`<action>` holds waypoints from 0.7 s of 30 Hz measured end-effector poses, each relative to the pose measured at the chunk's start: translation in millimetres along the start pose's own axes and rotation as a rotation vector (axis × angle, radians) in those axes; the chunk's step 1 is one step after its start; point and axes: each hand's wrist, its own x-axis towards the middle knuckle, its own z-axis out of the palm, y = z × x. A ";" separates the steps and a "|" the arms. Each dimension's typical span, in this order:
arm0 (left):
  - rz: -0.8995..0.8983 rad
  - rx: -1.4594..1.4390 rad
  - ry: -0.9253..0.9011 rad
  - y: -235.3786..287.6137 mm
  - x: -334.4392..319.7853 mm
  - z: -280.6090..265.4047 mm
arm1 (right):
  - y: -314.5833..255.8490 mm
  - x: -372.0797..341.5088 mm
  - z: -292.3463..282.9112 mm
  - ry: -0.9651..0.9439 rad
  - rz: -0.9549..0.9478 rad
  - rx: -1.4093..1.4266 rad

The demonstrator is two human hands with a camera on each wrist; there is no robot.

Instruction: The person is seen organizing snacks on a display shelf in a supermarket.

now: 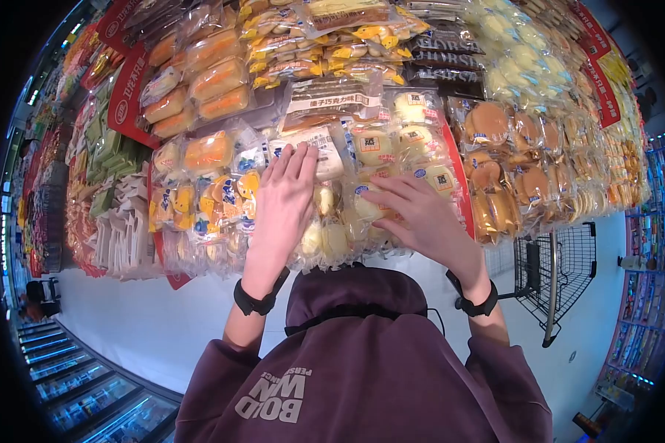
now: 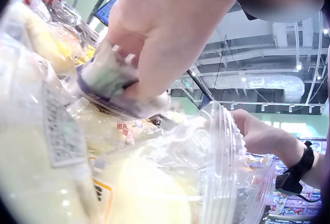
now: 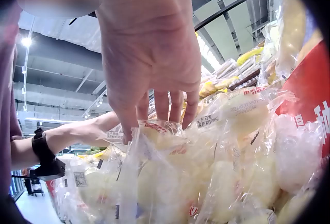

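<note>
Fingers [image 1: 294, 159] of the left hand [image 1: 282, 203] lie nearly straight across a white, flat plastic packet with dark printing [image 1: 328, 156], and the left wrist view shows the thumb bent against its edge, so the packet appears held. That packet rests on the crowded display, just below a brown packet with a pale label [image 1: 332, 103]. Spread rather loosely, the fingers of the right hand [image 1: 425, 214] touch clear plastic packs of pale, rounded buns [image 1: 358, 210], thumb apart from them; no firm grip shows. As a judgement, the work looks like straightening the packs and is partway along: orange-and-white cake packs [image 1: 233, 193] at the left sit in fairly even rows, while the buns near the front edge look jumbled and probably remain to be tidied. How many packs have been settled cannot be told.
</note>
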 end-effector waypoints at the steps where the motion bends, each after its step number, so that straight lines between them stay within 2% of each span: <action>1: -0.023 -0.054 0.025 -0.3 2.0 -3.7 | 3.1 -0.9 2.0 0.009 -0.005 0.010; 6: -0.134 -0.230 0.086 -7.1 5.4 -26.1 | 5.8 -0.3 8.2 0.017 0.006 -0.055; 11: -0.082 -0.231 0.199 -3.5 3.4 -43.4 | -1.6 4.4 7.2 -0.025 0.004 -0.144; 14: 0.042 -0.242 0.290 6.3 -1.5 -47.1 | -5.7 8.1 -3.9 0.135 -0.010 -0.127; 17: 0.176 -0.214 0.307 24.8 -9.6 -40.5 | -23.5 7.3 -16.0 0.190 0.289 0.409; 19: 0.235 -0.238 0.307 40.2 -12.4 -33.1 | -34.2 10.7 -9.6 0.327 0.383 0.884; 21: 0.295 -0.138 0.259 49.8 -14.8 -35.3 | -35.8 12.8 -10.6 0.311 0.575 1.141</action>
